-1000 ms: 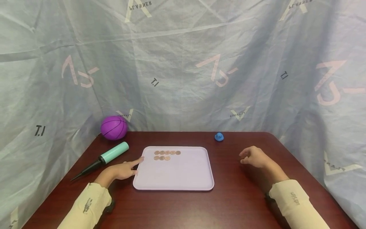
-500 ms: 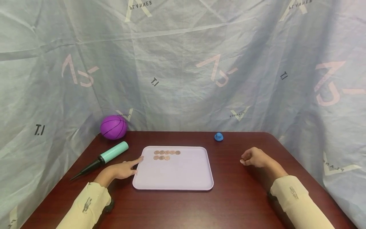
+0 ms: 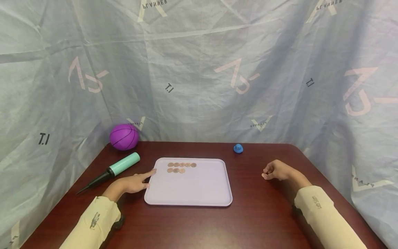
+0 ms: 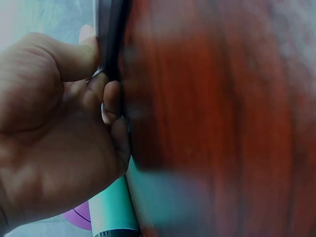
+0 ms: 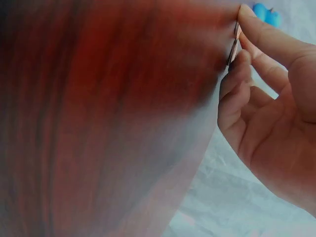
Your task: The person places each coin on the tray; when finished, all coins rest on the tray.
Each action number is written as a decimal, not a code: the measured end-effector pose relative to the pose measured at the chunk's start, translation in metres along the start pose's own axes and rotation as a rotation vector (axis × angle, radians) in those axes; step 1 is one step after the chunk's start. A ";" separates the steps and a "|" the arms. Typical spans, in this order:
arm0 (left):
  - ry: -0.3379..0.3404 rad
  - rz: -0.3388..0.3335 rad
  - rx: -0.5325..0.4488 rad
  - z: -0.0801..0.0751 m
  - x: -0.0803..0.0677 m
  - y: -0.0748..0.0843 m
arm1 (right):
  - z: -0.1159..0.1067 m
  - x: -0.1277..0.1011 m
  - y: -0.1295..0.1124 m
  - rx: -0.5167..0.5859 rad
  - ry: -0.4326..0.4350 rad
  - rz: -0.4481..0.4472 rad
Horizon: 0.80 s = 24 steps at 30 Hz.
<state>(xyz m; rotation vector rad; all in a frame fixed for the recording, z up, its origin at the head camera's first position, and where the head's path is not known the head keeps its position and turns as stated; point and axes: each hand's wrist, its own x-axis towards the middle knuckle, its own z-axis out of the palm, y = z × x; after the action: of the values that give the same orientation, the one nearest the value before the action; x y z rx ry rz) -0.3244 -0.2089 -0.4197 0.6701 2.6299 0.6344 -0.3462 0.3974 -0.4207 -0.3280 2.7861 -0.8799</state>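
Observation:
A pale lilac tray (image 3: 199,188) lies on the table, bearing copper coins (image 3: 181,165) in a row of several, with three coins (image 3: 176,170) below them. My left hand (image 3: 132,183) rests at its left edge, index finger and thumb stretched apart on the rim. The left wrist view shows the thumb (image 4: 81,57) against the tray's edge (image 4: 111,34) and the other fingers bent beside it. Right of the tray, low over the table, my right hand (image 3: 276,170) pinches thin copper coins (image 5: 233,49), seen edge-on in the right wrist view; how many is unclear.
Behind and left of my left hand lies a mint-green hand pump (image 3: 124,164) with a black nozzle. A purple ball (image 3: 123,137) sits at the back left corner. A small blue rubber duck (image 3: 238,148) stands near the table's back edge. Grey cloth (image 3: 199,86) hangs around.
My right hand's thumb and fingertips have come together and it has shifted slightly right. The left hand, the tray and the coins on it stay in place.

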 end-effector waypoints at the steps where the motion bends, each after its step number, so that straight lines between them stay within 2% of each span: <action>1: -0.001 0.001 0.001 0.000 0.000 -0.001 | 0.000 0.000 0.001 0.008 0.001 -0.001; 6: -0.007 0.000 -0.004 0.000 0.001 -0.002 | 0.000 0.001 0.001 0.051 0.019 0.002; 10: -0.006 0.013 -0.004 0.000 0.002 -0.002 | 0.000 0.000 0.000 0.054 -0.001 -0.030; 17: 0.000 0.021 0.000 0.001 0.002 -0.001 | -0.001 -0.007 -0.009 0.035 -0.026 -0.037; 24: 0.007 0.020 0.002 0.001 0.000 -0.001 | 0.009 -0.007 -0.030 -0.044 -0.030 -0.057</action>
<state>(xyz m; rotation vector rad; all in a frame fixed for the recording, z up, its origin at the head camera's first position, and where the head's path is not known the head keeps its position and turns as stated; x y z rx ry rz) -0.3244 -0.2088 -0.4209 0.6967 2.6337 0.6406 -0.3326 0.3701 -0.4096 -0.4254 2.7848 -0.8201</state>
